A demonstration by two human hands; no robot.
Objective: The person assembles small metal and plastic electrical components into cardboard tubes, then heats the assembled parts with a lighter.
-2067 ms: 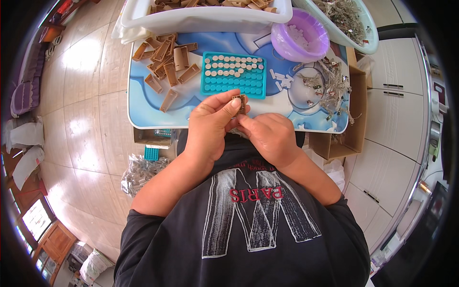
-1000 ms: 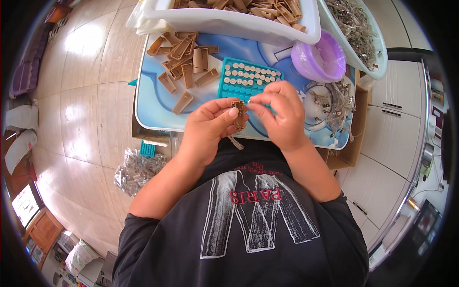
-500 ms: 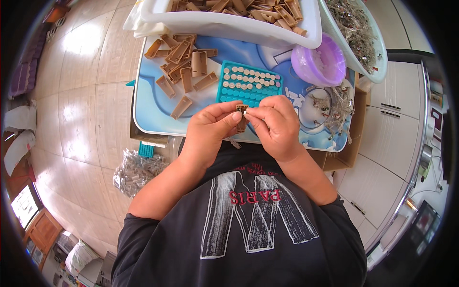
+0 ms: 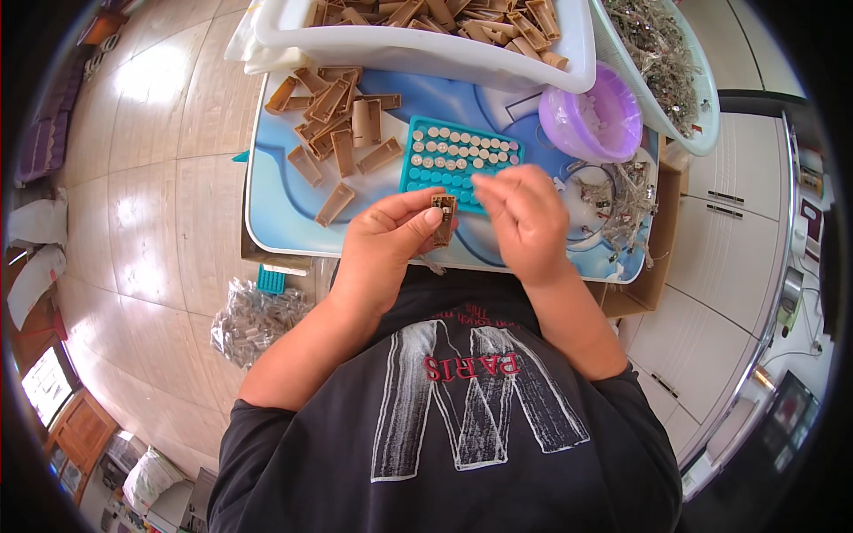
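Observation:
My left hand grips a small brown plastic casing between thumb and fingers, its hollow side up. Small metallic and pale parts show inside the casing's far end. My right hand hovers to the right of the casing, by the near right corner of a teal tray. Its fingers are bent and blurred, so whether anything is in them cannot be made out. Rows of round silver button-like discs fill the tray's far part, while its nearer round pockets show bare teal.
Loose brown casings lie piled at the table's left. Behind stands a white bin of similar casings. A purple bowl, wired parts and a pale basket are on the right. A bag of parts sits lower left.
My right hand has left the casing and moved right, toward the tray's near corner; the small white piece at its fingertips no longer shows there. My left hand still holds the casing.

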